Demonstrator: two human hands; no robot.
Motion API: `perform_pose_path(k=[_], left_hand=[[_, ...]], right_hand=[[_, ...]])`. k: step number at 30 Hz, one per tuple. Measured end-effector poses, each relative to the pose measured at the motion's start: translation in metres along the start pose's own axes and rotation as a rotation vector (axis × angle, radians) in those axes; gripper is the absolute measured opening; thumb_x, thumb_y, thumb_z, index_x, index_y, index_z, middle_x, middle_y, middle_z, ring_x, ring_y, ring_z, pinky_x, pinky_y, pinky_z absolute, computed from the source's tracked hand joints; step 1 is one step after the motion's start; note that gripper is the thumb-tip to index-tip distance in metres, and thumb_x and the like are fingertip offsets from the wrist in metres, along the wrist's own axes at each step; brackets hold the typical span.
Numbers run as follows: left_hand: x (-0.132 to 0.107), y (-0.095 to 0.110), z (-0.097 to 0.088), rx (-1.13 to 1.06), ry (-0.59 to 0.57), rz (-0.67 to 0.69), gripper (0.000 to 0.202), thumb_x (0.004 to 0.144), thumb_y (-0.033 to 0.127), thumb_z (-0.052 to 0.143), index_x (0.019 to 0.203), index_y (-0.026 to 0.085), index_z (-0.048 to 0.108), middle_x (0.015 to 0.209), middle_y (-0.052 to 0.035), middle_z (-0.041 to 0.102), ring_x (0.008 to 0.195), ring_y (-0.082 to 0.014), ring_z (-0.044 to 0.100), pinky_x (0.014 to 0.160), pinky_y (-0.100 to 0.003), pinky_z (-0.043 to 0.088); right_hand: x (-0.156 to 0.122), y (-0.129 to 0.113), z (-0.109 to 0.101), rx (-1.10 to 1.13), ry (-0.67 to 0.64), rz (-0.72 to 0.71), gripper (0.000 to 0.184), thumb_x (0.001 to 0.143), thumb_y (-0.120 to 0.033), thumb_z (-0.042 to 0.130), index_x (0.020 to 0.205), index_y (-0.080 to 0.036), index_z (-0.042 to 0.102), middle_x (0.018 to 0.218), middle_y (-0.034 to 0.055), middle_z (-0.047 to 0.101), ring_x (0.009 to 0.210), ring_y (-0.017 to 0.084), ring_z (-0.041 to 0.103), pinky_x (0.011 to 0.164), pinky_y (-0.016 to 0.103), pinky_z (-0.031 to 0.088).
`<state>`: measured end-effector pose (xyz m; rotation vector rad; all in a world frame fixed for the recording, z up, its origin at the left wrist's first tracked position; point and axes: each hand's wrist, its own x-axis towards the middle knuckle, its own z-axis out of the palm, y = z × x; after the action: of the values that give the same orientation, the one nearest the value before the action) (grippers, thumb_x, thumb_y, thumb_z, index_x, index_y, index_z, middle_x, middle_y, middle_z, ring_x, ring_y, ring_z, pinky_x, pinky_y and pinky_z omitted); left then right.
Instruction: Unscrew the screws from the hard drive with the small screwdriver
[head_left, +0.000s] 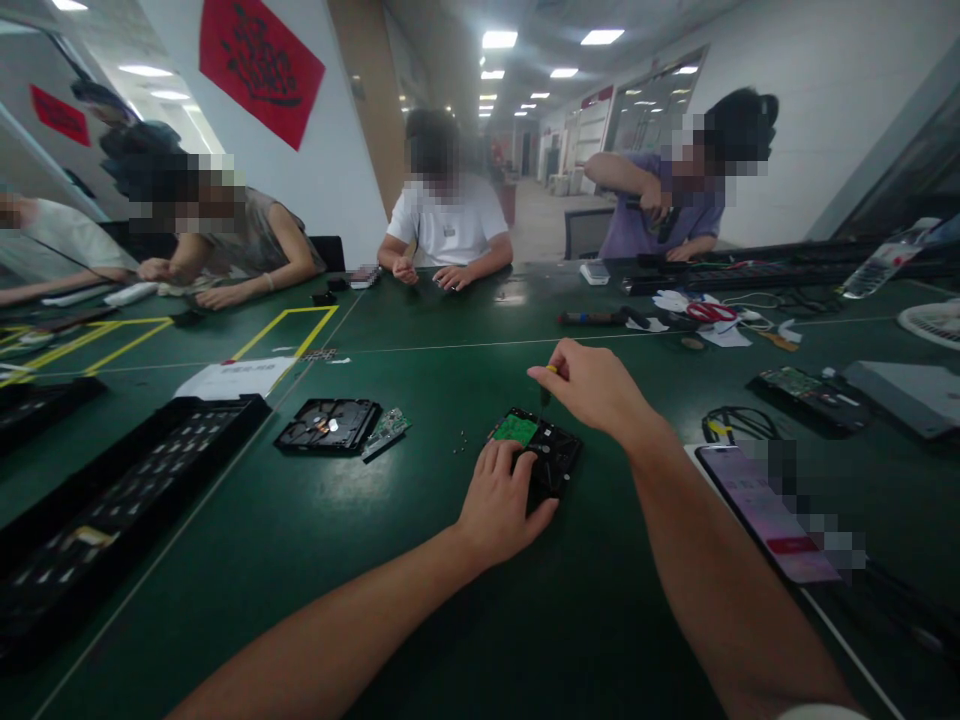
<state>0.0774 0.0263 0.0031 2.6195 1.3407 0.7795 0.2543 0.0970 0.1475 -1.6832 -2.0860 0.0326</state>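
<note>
A black hard drive [561, 452] lies on the green table in front of me, its green circuit board [516, 427] facing up. My left hand [501, 495] steadies the drive, fingers over the board's near side and thumb by the near edge. In my right hand [589, 385] is a small screwdriver [546, 398] with a yellow-and-dark handle, pinched near its top. The screwdriver stands nearly upright over the drive's far part; whether its tip sits in a screw is too small to tell. Several tiny screws [463, 441] lie left of the drive.
Another hard drive [328, 427] and a loose circuit board [388, 432] lie to the left, beyond a long black tray [127, 500]. On the right are a phone [765, 510], a cable [739, 425] and another drive [814, 398]. Several people sit across the table.
</note>
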Motion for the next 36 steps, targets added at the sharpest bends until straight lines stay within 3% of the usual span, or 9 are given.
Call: perform_pose_path(k=[4, 6, 13, 16, 20, 22, 27, 32, 36], left_hand=[[0.000, -0.001, 0.002, -0.006, -0.006, -0.002, 0.059, 0.087, 0.050, 0.066, 0.134, 0.018, 0.053, 0.130, -0.0156, 0.051, 0.126, -0.0354, 0.048, 0.115, -0.060, 0.038], [0.000, -0.002, 0.003, -0.003, -0.005, -0.004, 0.061, 0.087, 0.050, 0.066, 0.136, 0.017, 0.052, 0.132, -0.0162, 0.051, 0.128, -0.0359, 0.047, 0.116, -0.060, 0.038], [-0.001, -0.001, 0.004, 0.025, -0.006, -0.011, 0.068, 0.088, 0.053, 0.064, 0.143, 0.014, 0.050, 0.141, -0.0188, 0.046, 0.139, -0.0401, 0.038, 0.121, -0.060, 0.033], [-0.002, 0.000, 0.003, 0.036, -0.022, -0.014, 0.068, 0.090, 0.053, 0.062, 0.143, 0.013, 0.050, 0.142, -0.0193, 0.046, 0.139, -0.0399, 0.039, 0.121, -0.060, 0.032], [-0.001, 0.000, 0.003, 0.044, -0.028, -0.015, 0.067, 0.091, 0.052, 0.060, 0.144, 0.013, 0.049, 0.143, -0.0196, 0.047, 0.140, -0.0394, 0.039, 0.121, -0.060, 0.033], [-0.001, 0.000, 0.004, 0.046, -0.028, -0.012, 0.067, 0.091, 0.051, 0.060, 0.145, 0.014, 0.048, 0.143, -0.0195, 0.046, 0.140, -0.0394, 0.039, 0.121, -0.060, 0.033], [0.000, -0.002, 0.005, 0.057, -0.040, -0.009, 0.067, 0.091, 0.050, 0.060, 0.145, 0.014, 0.047, 0.144, -0.0196, 0.047, 0.140, -0.0391, 0.040, 0.121, -0.060, 0.032], [0.000, -0.002, 0.005, 0.057, -0.034, -0.005, 0.065, 0.090, 0.049, 0.059, 0.145, 0.015, 0.047, 0.144, -0.0190, 0.048, 0.140, -0.0388, 0.041, 0.121, -0.061, 0.033], [0.000, -0.002, 0.005, 0.061, -0.032, -0.004, 0.066, 0.090, 0.049, 0.060, 0.145, 0.015, 0.047, 0.144, -0.0193, 0.048, 0.140, -0.0391, 0.041, 0.121, -0.061, 0.032]], right_hand=[[-0.001, -0.001, -0.001, 0.106, -0.042, -0.100, 0.013, 0.098, -0.029, 0.063, 0.097, -0.019, 0.070, 0.094, 0.0078, 0.076, 0.084, 0.022, 0.068, 0.074, 0.031, 0.045], [-0.001, -0.002, -0.002, 0.182, -0.069, -0.129, 0.015, 0.098, -0.022, 0.060, 0.105, -0.019, 0.072, 0.098, 0.0064, 0.077, 0.086, 0.020, 0.069, 0.077, 0.030, 0.046], [0.001, -0.002, 0.000, 0.212, -0.089, -0.167, 0.023, 0.102, -0.030, 0.054, 0.097, -0.022, 0.075, 0.096, 0.0051, 0.076, 0.085, 0.020, 0.068, 0.075, 0.031, 0.045], [0.002, 0.003, 0.003, 0.207, -0.047, -0.078, 0.020, 0.100, -0.036, 0.059, 0.094, -0.021, 0.072, 0.093, 0.0057, 0.076, 0.082, 0.020, 0.068, 0.073, 0.031, 0.045], [0.003, 0.008, 0.006, 0.209, -0.015, 0.052, 0.032, 0.093, -0.052, 0.068, 0.086, -0.020, 0.067, 0.086, 0.0065, 0.075, 0.077, 0.022, 0.068, 0.068, 0.032, 0.045], [0.002, 0.009, 0.005, 0.236, -0.036, 0.037, 0.030, 0.094, -0.049, 0.067, 0.087, -0.020, 0.067, 0.085, 0.0055, 0.075, 0.076, 0.021, 0.068, 0.069, 0.032, 0.045], [0.002, 0.005, 0.001, 0.250, -0.057, -0.065, 0.018, 0.099, -0.025, 0.056, 0.104, -0.020, 0.073, 0.093, 0.0051, 0.076, 0.078, 0.019, 0.068, 0.075, 0.030, 0.046], [0.004, 0.003, 0.000, 0.210, -0.071, -0.150, 0.024, 0.101, -0.029, 0.053, 0.100, -0.022, 0.077, 0.102, 0.0060, 0.076, 0.085, 0.020, 0.067, 0.076, 0.030, 0.045], [0.004, 0.005, 0.001, 0.190, -0.059, -0.102, 0.021, 0.099, -0.033, 0.058, 0.098, -0.022, 0.075, 0.096, 0.0057, 0.076, 0.082, 0.020, 0.067, 0.074, 0.031, 0.045]])
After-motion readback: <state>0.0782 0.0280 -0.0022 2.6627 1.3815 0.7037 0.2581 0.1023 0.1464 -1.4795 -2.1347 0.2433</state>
